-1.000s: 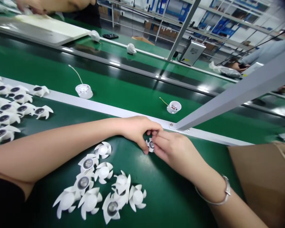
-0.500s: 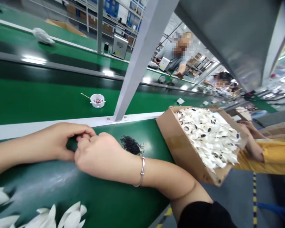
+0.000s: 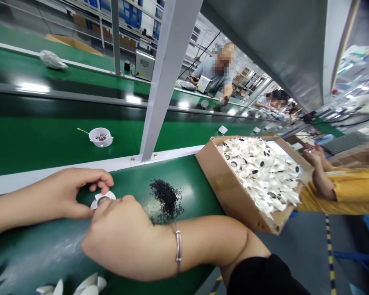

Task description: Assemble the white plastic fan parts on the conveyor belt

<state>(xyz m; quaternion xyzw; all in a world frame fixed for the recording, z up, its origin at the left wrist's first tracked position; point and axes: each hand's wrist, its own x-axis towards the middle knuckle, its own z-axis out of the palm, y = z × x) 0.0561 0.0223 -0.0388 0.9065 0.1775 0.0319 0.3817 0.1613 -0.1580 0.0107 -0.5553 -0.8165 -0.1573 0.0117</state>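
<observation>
My left hand (image 3: 69, 194) pinches a small white fan blade (image 3: 110, 195), whose dark central ring shows in part, between thumb and fingers. Against that blade, from the right, presses my right hand (image 3: 123, 237), closed and seen from its back. Its fingertips are hidden, so I cannot tell whether they hold some small piece. Just beyond the right wrist, a pile of tiny black rings or washers (image 3: 166, 198) is spread on the green work surface (image 3: 187, 180). More white fan blades (image 3: 90, 284) lie at the bottom left, cut off by the frame.
To the right stands a cardboard box (image 3: 217, 182) heaped with white fan blades (image 3: 264, 174). A grey post (image 3: 158, 78) rises behind the work surface. Beyond it, a green conveyor belt (image 3: 49, 141) carries a round white housing (image 3: 101, 141) with wires. Co-workers sit opposite and at far right.
The white fan blade between my hands has come into view. My right hand has shifted down and left, and the housing on the belt appears farther left as the view has turned.
</observation>
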